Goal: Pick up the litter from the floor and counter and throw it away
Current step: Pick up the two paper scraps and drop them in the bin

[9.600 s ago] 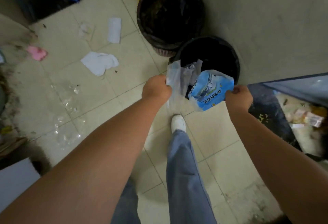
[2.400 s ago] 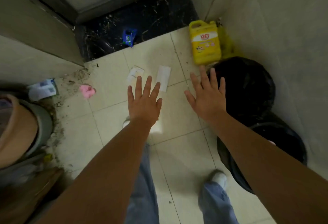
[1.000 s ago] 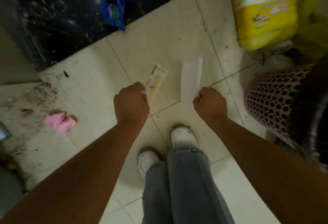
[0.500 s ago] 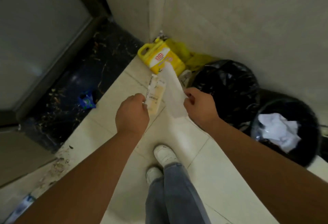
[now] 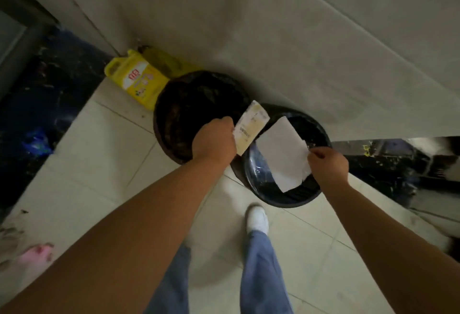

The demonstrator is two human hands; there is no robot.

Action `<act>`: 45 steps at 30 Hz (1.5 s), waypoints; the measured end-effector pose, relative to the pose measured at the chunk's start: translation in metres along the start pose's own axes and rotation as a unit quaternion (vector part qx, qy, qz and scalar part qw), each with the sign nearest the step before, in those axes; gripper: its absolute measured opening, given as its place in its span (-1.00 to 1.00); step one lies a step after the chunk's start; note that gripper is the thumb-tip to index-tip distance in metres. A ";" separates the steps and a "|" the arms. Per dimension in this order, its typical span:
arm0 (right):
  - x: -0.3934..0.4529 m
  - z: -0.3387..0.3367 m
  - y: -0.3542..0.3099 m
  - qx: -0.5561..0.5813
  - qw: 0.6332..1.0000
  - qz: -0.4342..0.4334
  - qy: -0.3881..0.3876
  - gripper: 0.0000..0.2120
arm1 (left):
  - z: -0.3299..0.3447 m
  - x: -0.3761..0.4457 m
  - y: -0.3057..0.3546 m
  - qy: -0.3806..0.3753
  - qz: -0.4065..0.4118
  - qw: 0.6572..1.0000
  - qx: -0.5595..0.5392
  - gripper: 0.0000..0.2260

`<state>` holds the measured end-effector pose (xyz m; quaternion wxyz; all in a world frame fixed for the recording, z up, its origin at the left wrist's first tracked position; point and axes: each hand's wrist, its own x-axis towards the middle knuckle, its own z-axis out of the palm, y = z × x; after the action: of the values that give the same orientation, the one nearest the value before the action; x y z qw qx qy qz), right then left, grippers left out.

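My left hand [image 5: 214,139] is closed around a cream printed paper slip [image 5: 250,128], held up between the two bins. My right hand [image 5: 328,163] pinches a plain white sheet of paper [image 5: 283,157] by its edge, hanging over the mouth of the smaller black bin [image 5: 308,195]. A larger bin lined with a black bag [image 5: 174,114] stands just to the left of it, against the wall.
A yellow detergent jug [image 5: 137,82] leans in the corner behind the larger bin. A blue wrapper [image 5: 37,140] lies on the dark threshold at left. A pink crumpled piece [image 5: 34,257] sits on the floor at lower left. A dark counter edge [image 5: 388,157] runs at right.
I have turned right from the spot where both papers lay on the floor. Both hands, each still holding its paper, now hover by the bins, the white sheet over the smaller one.
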<state>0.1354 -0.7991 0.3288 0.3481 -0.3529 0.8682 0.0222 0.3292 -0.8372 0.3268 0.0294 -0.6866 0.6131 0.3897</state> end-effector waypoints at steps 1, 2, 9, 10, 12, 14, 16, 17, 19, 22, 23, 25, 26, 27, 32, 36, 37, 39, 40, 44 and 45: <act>0.008 -0.006 0.015 -0.012 1.000 0.001 -0.004 -0.69 | 0.015 0.002 0.012 -0.001 -0.013 1.000 0.000 -0.78; 0.017 -0.009 0.028 -0.023 1.000 0.005 -0.010 -0.69 | 0.030 0.004 0.023 -0.004 -0.031 1.000 0.001 -0.78; 0.062 0.004 0.082 -0.065 0.989 -0.032 -0.127 -0.66 | 0.129 0.022 0.067 -0.053 -0.088 0.993 0.060 -0.72; 0.065 0.012 0.084 -0.071 0.984 -0.041 -0.158 -0.63 | 0.139 0.025 0.068 -0.062 -0.083 0.991 0.085 -0.70; 0.068 0.026 0.087 -0.101 0.968 -0.063 -0.222 -0.58 | 0.157 0.027 0.065 -0.096 -0.057 0.980 0.165 -0.63; 0.070 0.035 0.090 -0.156 0.951 -0.084 -0.254 -0.59 | 0.168 0.025 0.058 -0.127 -0.034 0.965 0.228 -0.58; 0.071 0.036 0.092 -0.202 0.940 -0.109 -0.252 -0.62 | 0.167 0.024 0.050 -0.134 -0.009 0.955 0.263 -0.58; 0.069 0.036 0.091 -0.229 0.932 -0.129 -0.248 -0.63 | 0.163 0.021 0.045 -0.131 0.003 0.953 0.272 -0.59; 0.066 0.036 0.086 -0.283 0.912 -0.172 -0.240 -0.61 | 0.148 0.014 0.030 -0.117 0.014 0.954 0.274 -0.58; 0.057 0.030 0.066 -0.342 0.887 -0.234 -0.202 -0.52 | 0.120 0.000 0.006 -0.075 -0.005 0.963 0.258 -0.54; 0.050 0.027 0.054 -0.353 0.880 -0.258 -0.187 -0.50 | 0.107 -0.007 -0.002 -0.059 -0.019 0.965 0.253 -0.53; 0.031 0.025 0.023 -0.362 0.864 -0.314 -0.156 -0.46 | 0.080 -0.024 -0.020 -0.020 -0.050 0.971 0.235 -0.52; 0.020 0.026 0.004 -0.363 0.855 -0.344 -0.139 -0.44 | 0.066 -0.032 -0.030 0.001 -0.066 0.973 0.222 -0.52; 0.008 0.028 -0.016 -0.364 0.845 -0.373 -0.123 -0.43 | 0.053 -0.040 -0.040 0.022 -0.082 0.974 0.209 -0.52; -0.056 0.073 -0.118 -0.381 0.787 -0.479 -0.078 -0.41 | -0.003 -0.072 -0.118 0.083 -0.182 0.967 0.154 -0.52; -0.113 0.144 -0.184 -0.394 0.736 -0.547 -0.061 -0.33 | -0.029 -0.096 -0.213 0.091 -0.247 0.956 0.126 -0.51; -0.128 0.164 -0.199 -0.399 0.727 -0.555 -0.063 -0.30 | -0.033 -0.102 -0.240 0.091 -0.260 0.954 0.120 -0.50; -0.157 0.210 -0.225 -0.408 0.717 -0.561 -0.068 -0.25 | -0.040 -0.115 -0.297 0.086 -0.285 0.949 0.106 -0.50; -0.170 0.232 -0.237 -0.411 0.714 -0.563 -0.072 -0.23 | -0.043 -0.123 -0.324 0.082 -0.297 0.946 0.096 -0.50; -0.212 0.324 -0.278 -0.447 0.694 -0.556 -0.093 -0.41 | -0.044 -0.152 -0.425 0.065 -0.357 0.930 0.056 -0.50; -0.220 0.348 -0.287 -0.465 0.682 -0.556 -0.096 -0.42 | -0.040 -0.158 -0.449 0.064 -0.378 0.923 0.039 -0.49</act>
<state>0.6326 -0.7842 0.2609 0.1694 -0.8833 0.3521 0.2591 0.7463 -0.6181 0.2483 0.1619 -0.8890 0.3237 0.2805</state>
